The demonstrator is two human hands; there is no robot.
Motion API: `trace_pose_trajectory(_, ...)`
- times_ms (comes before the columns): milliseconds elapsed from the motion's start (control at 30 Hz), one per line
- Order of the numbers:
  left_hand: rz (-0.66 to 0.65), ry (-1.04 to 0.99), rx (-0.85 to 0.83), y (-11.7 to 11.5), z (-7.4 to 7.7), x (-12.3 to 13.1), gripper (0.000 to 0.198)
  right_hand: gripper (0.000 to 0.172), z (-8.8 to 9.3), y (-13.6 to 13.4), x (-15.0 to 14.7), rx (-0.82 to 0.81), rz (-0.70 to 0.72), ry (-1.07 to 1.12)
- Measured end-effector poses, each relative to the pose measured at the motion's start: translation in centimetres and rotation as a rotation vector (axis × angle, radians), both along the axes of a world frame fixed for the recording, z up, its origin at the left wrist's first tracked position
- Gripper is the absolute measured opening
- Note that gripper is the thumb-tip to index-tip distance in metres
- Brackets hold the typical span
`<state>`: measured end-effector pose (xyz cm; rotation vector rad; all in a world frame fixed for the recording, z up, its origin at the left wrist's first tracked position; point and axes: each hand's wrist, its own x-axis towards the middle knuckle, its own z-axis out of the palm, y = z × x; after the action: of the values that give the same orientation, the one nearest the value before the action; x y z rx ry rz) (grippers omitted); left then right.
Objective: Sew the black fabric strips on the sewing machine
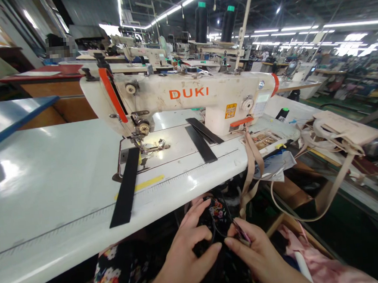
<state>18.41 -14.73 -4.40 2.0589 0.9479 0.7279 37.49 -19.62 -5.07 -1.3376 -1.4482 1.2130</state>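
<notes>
My left hand (pixel 191 240) is over my lap, thumb and fingers apart. A thin black cord (pixel 218 233) loops beside its curled index finger; I see no firm grip on it there. Close by, my right hand (pixel 252 245) is closed, thumb against fingers, on the cord's other side. A small pinkish tool with dark metal (pixel 242 232) lies in its fingers, its kind hard to make out. Above the hands, a black strip (pixel 125 187) lies under the presser foot of the sewing machine (pixel 179 90) and overhangs towards the table's front. More black strips (pixel 202 142) lie near the machine's pillar.
The white sewing table (pixel 64 167) has a ruler line along its front edge. Beige straps (pixel 251 167) hang off it at the right, by a tray of small metal parts (pixel 265 140). Pink fabric (pixel 313 249) lies low on the right. Black thread cones (pixel 202 24) stand behind the machine.
</notes>
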Motion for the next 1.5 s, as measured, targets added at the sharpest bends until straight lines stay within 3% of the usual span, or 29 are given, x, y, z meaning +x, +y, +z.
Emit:
trace_pose_trajectory(100, -0.08, -0.142, -0.208, 0.8, 0.4, 0.0, 0.02, 0.034, 0.5, 0.2, 0.4, -0.03, 0.025, 0.103)
trace_pose_trajectory(233, -0.069, -0.266, -0.373, 1.1, 0.6, 0.0, 0.023, 0.039, 0.1, 0.9, 0.6, -0.066, -0.041, 0.192)
trace_pose_trajectory(400, 0.001, -0.196, -0.398, 0.4, 1.4, 0.2, 0.024, 0.037, -0.9, 0.9, -0.3, -0.111, -0.093, 0.145)
trace_pose_trajectory(567, 0.039, -0.157, -0.39, -0.1, 1.6, 0.5, 0.024, 0.031, 0.6, -1.1, -0.8, -0.004, -0.123, -0.02)
trace_pose_trajectory(700, 0.032, -0.135, -0.378, -0.3, 1.5, 0.5, 0.023, 0.056, 1.2, -2.1, -0.8, -0.232, 0.041, 0.104)
trace_pose_trajectory(800, 0.041, -0.124, -0.352, -0.3, 1.2, 0.4, 0.023, 0.063, 0.6, -2.2, -0.8, -0.353, 0.026, 0.157)
trace_pose_trajectory(1233, 0.045, -0.102, -0.388, -0.6, 0.9, 0.6, 0.022, 0.059, -1.3, -1.8, -0.6, -0.326, 0.044, 0.116)
trace_pose_trajectory(1500, 0.051, -0.115, -0.444, -0.4, 0.5, 0.4, 0.021, 0.061, -1.2, -1.6, -0.9, -0.332, 0.048, 0.129)
